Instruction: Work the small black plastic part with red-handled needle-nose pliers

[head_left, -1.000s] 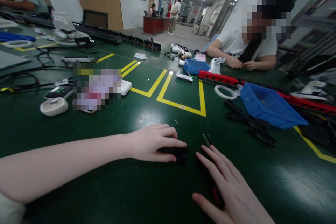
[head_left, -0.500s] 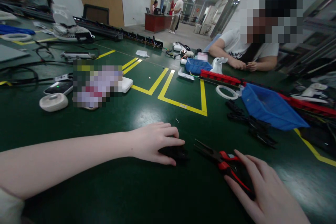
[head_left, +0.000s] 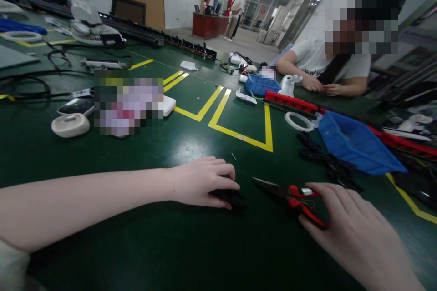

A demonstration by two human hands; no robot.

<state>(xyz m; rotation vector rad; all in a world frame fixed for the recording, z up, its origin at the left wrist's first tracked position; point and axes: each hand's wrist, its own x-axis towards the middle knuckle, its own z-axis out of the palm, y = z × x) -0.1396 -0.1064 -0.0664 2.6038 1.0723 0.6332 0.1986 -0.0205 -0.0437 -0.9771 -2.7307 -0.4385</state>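
Note:
My left hand (head_left: 210, 183) rests on the green table, its fingers curled round a small black part (head_left: 230, 198) whose kind I cannot make out. To its right, my right hand (head_left: 351, 220) grips red-and-black needle-nose pliers (head_left: 292, 198) by the handles. The pliers' jaws look nearly closed, point left toward the black part and stay apart from it. A thin metal pin (head_left: 233, 156) lies on the table just beyond my left hand.
Black parts (head_left: 327, 159) lie beside a blue bin (head_left: 358, 143) on the right. A white tape roll (head_left: 299, 121) is near a red strip (head_left: 290, 100). At left are a white rounded device (head_left: 70, 125) and a pixelated phone-like object (head_left: 129, 107). A person (head_left: 327, 63) sits opposite.
The pliers' jaws have come together and the pliers have turned slightly in my right hand. My left hand stays on the black part. The view has shifted a little.

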